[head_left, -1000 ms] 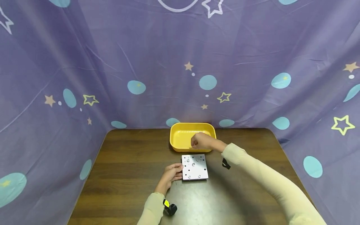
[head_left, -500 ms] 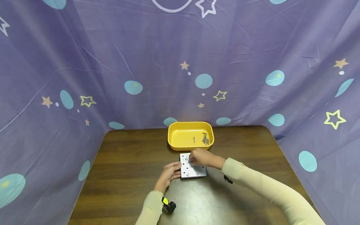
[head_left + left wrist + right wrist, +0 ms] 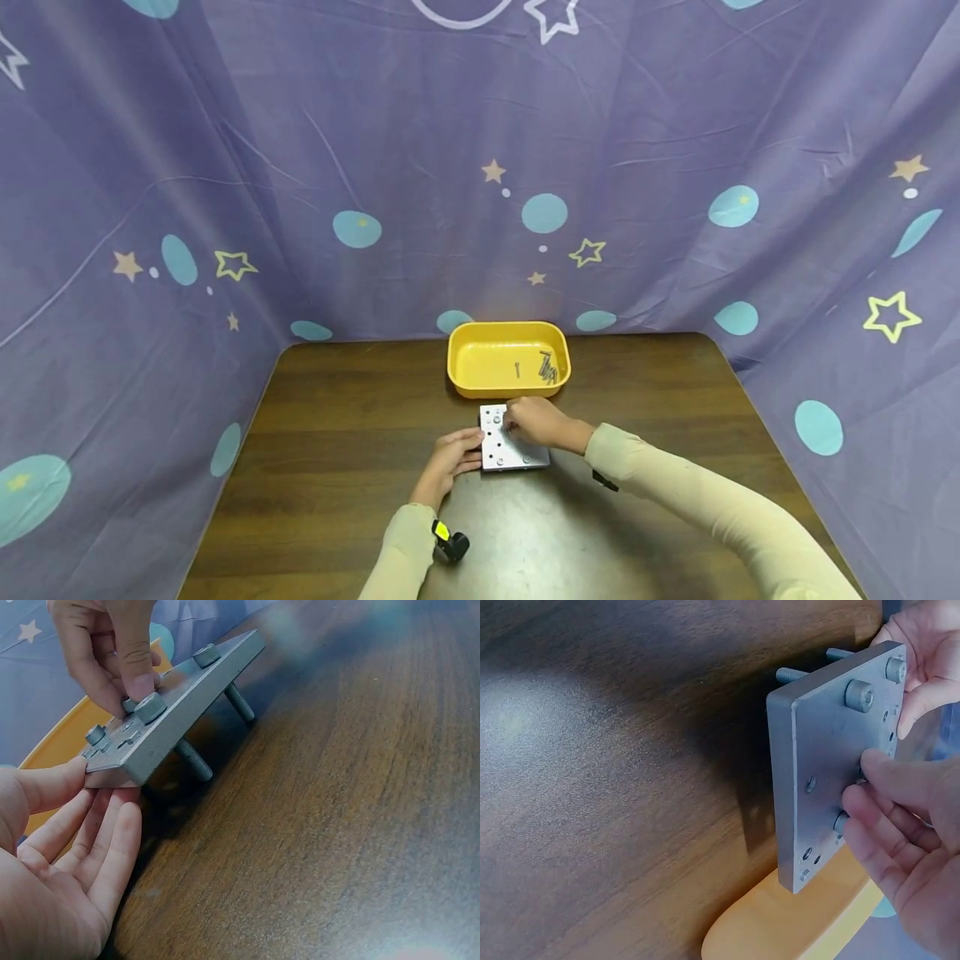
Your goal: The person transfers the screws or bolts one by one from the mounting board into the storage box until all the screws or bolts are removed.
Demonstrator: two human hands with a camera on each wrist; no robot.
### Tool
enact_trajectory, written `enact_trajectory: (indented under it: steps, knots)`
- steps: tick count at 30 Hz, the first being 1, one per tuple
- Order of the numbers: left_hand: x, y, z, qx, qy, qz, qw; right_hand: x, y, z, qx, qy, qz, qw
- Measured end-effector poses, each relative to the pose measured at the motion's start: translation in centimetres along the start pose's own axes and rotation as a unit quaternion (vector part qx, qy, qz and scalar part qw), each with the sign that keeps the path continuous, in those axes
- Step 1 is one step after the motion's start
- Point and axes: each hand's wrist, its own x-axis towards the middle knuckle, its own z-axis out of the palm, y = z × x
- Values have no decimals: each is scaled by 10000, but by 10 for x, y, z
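A square silver metal plate [image 3: 517, 454] with several holes lies on the wooden table near the yellow tray. Socket-head screws [image 3: 859, 695] stand in it, and threaded shanks [image 3: 195, 760] stick out beneath, so the plate sits raised. My left hand [image 3: 452, 458] grips the left edge, thumb on top and fingers below. With thumb and fingertips, my right hand [image 3: 538, 421] pinches a screw [image 3: 129, 705] near the plate's middle. In the right wrist view the right fingers mostly hide that screw's head.
Just behind the plate stands the yellow tray [image 3: 465, 385]. Several loose screws [image 3: 547, 368] lie at its right side, and a single screw [image 3: 517, 370] lies near its middle. A purple patterned curtain [image 3: 420, 167] encloses the table [image 3: 345, 467].
My right hand has come from above the tray down to the plate and now pinches a screw there. The left hand keeps its grip on the plate's edge.
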Motion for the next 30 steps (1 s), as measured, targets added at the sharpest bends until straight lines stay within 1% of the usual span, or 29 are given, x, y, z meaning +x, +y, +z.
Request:
enact_trajectory:
  steps: [6, 10, 17, 23, 26, 30]
  knots:
    - [10, -10, -2, -28, 174, 46, 9998, 3, 3, 3, 183, 16, 33, 9998]
    - [9, -11, -2, -28, 196, 77, 9998, 3, 4, 4, 396, 16, 105, 9992]
    - [8, -11, -1, -21, 195, 62, 9998, 3, 7, 1, 1056, 149, 97, 9942]
    - [11, -13, -2, 4, 158, 4, 9999, 4, 11, -1, 1270, 48, 110, 9918]
    - [11, -14, -2, 14, 162, -8, 9999, 4, 11, -6, 1326, 53, 59, 9911]
    - [9, -13, -1, 23, 177, -4, 9998, 7, 12, -23, 1409, 96, 41, 9900]
